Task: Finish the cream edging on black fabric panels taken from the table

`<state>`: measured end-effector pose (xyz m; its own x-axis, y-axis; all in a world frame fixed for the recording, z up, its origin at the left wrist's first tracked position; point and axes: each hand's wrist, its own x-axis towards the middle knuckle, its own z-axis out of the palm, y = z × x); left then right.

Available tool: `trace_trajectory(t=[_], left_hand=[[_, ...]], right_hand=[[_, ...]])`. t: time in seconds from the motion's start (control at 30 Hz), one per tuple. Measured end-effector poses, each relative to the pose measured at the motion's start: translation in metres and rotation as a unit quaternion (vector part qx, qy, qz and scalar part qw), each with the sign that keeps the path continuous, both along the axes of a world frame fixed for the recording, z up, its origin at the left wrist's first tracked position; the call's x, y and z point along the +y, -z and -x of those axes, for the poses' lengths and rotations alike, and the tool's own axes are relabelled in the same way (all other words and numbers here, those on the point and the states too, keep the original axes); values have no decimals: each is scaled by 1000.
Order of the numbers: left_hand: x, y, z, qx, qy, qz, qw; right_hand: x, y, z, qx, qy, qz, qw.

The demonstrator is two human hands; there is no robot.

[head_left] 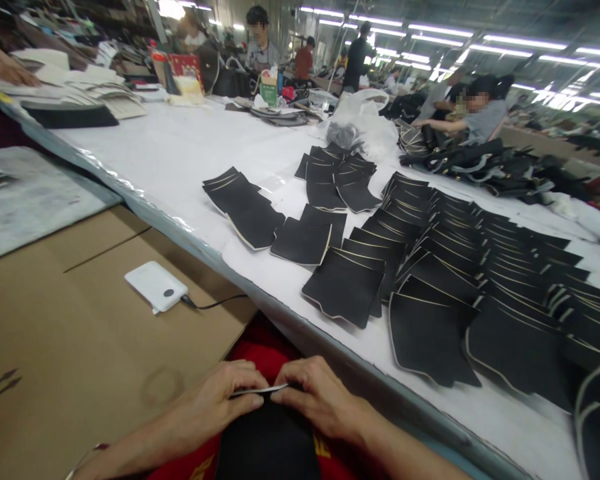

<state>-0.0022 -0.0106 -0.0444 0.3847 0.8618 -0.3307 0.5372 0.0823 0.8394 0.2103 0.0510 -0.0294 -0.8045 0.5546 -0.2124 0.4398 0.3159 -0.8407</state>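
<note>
Low in the view, close to my body, I hold a black leather-like panel (267, 440) by its upper edge. A pale strip of that edge shows between my two hands. My left hand (230, 393) pinches the edge with thumb below and fingers on top. Just beside it, my right hand (313, 393) pinches the same edge, fingers curled and thumb underneath. The panel hangs down over red cloth with yellow lettering. Nearest on the table lies a stack of similar black panels (344, 283) with light edges.
Overlapping rows of black panels (430, 333) cover the right of the white table (180, 153). A white power bank (156, 287) with a black cable sits on brown cardboard (70, 333) at left. A plastic bag (363, 123) stands farther back. Other people work around the table.
</note>
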Motion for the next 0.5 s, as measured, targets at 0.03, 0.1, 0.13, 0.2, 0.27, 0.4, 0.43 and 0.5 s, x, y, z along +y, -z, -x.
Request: trace_trajectory(t=[0.03,0.1,0.13,0.2,0.27,0.4,0.43,0.5], left_hand=[[2,-1,-2,-6,-3,3,1000],[5,-1,-5,-33,-18,19,999],[6,-1,-6,-47,-25,28,998],[7,2,-5,-63,-31,44,997],[6,6,-1,-66,-36,50,996],[-2,7,13,-93,-76,78,990],[-6,6,17,-109,-89,93,986],[-14,4,28,-140,-120,113,976]], right_hand=[[-1,0,0,-6,11,6,1000],[-2,-1,-1,-12,24,16,1000],[-1,-2,-3,-13,24,20,999],[1,-4,-9,-14,17,29,999],[4,-5,-14,-14,2,30,999],[-1,-2,-18,-4,-8,-21,1000],[-3,1,-17,-2,-1,-30,1000],[-6,9,-13,-2,37,-25,999]])
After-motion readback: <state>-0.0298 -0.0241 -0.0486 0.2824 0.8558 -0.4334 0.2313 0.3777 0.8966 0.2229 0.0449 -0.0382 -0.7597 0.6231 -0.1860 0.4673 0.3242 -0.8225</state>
